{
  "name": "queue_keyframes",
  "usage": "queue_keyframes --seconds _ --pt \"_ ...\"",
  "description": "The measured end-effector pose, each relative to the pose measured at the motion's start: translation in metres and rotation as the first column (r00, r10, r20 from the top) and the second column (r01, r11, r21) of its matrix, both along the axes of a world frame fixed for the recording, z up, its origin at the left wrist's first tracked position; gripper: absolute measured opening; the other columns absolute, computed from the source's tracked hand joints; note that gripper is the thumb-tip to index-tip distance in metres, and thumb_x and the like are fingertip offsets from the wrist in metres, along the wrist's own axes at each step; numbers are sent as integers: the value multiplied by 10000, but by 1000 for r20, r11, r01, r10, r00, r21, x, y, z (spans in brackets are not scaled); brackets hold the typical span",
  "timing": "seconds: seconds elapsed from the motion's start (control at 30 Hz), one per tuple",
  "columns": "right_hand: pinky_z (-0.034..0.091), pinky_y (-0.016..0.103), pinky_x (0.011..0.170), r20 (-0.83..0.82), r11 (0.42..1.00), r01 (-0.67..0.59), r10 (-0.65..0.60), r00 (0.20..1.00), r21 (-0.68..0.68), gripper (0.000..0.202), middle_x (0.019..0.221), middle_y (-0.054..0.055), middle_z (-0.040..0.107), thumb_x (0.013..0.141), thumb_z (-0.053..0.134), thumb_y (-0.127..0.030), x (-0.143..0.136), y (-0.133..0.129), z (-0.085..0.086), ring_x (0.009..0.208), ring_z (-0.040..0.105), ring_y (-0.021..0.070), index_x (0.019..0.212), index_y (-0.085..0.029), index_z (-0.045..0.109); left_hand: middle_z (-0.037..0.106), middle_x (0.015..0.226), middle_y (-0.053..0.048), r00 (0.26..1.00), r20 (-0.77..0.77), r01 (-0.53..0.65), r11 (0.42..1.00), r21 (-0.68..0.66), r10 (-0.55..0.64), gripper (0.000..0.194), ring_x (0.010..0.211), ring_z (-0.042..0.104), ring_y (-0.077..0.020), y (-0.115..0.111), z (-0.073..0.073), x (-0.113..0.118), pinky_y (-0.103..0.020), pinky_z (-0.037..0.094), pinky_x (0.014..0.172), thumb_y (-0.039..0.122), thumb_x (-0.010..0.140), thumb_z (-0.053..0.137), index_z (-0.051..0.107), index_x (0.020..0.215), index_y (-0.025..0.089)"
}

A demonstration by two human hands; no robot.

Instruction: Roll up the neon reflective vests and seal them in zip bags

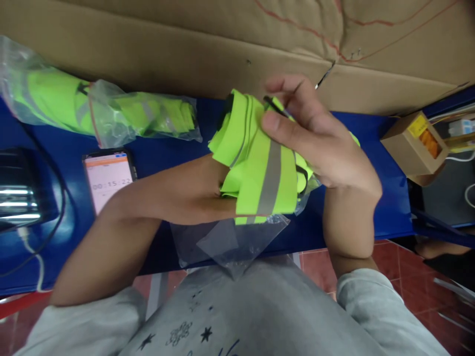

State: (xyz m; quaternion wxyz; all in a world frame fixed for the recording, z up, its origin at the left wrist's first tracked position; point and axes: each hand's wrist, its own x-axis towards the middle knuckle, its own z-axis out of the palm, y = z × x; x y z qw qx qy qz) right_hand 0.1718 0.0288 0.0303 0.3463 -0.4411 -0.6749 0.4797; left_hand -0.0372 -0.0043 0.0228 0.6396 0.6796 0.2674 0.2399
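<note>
A folded neon-yellow vest (248,143) with grey reflective stripes is held up in front of me. My right hand (309,126) grips its upper right part, thumb on top, with a thin black strip near the thumb. My left forearm reaches to the vest from the left, and my left hand is hidden behind or inside the folds. Below the vest hangs a clear plastic bag (230,242), close to my shirt.
Bagged neon-yellow vests (55,101) lie at the back left of the blue table (308,222). A phone (107,173) showing a timer, a black device (18,190) and cables are at left. Cardboard (185,54) lines the back. A small box (411,146) stands right.
</note>
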Motion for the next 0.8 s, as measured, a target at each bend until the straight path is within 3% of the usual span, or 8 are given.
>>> queue_keyframes --seconds 0.1,0.17,0.3,0.37,0.43,0.5,0.63,0.8 --pt "541 300 752 -80 953 133 -115 990 274 158 1063 -18 696 916 743 -421 -8 -6 4 917 672 180 965 -291 668 727 779 -14 996 -86 44 997 57 -39 199 858 694 -187 2 -3 -5 -253 565 838 334 941 726 730 916 136" --pt "530 276 777 -53 928 108 -95 994 356 180 929 -25 700 1010 645 -368 -9 -12 10 853 663 144 893 -239 688 738 766 0 998 -70 4 1000 -2 -4 234 758 689 -158 2 -3 -7 -211 564 709 371 919 758 732 909 139" --pt "535 290 963 100 953 -109 83 992 283 403 1099 -39 743 1100 408 -483 2 -16 15 1081 692 171 1053 -263 741 781 847 9 996 51 -66 994 -86 70 236 737 702 -137 -1 1 -6 -188 573 653 296 807 868 738 925 139" --pt "506 325 1076 135 934 -272 246 960 230 362 1267 -36 700 1041 522 -511 7 -14 15 1229 650 212 1279 -279 666 775 835 17 990 80 -111 988 -105 119 212 729 697 -131 -3 5 -5 -191 574 652 251 806 860 723 918 135" --pt "495 366 1119 158 916 -339 310 938 216 542 1348 -22 669 899 732 -475 8 -12 14 1282 623 261 1385 -288 581 756 794 17 990 66 -120 988 -101 127 183 705 684 -128 -5 8 -4 -190 562 634 247 835 826 705 900 126" --pt "524 396 1079 190 931 -280 239 952 234 574 1322 -9 686 817 806 -460 4 -11 13 1259 630 292 1332 -318 597 740 774 6 993 23 -115 989 -96 117 196 698 672 -133 -4 8 -4 -203 552 631 266 849 803 700 913 111" --pt "546 357 1001 243 920 -167 82 967 354 394 1261 22 693 882 739 -404 -6 -15 10 1168 649 253 1238 -291 613 723 790 -23 981 -108 -174 974 -146 159 308 746 662 -170 4 -1 -4 -280 564 698 313 807 811 711 980 79" --pt "542 327 1015 241 879 -47 -78 967 474 337 1284 35 674 935 687 -354 -12 -18 4 1193 649 226 1243 -253 597 771 1126 -67 956 -76 -293 915 -279 283 491 1079 702 -281 14 -24 3 -384 579 924 314 722 877 726 1161 154"
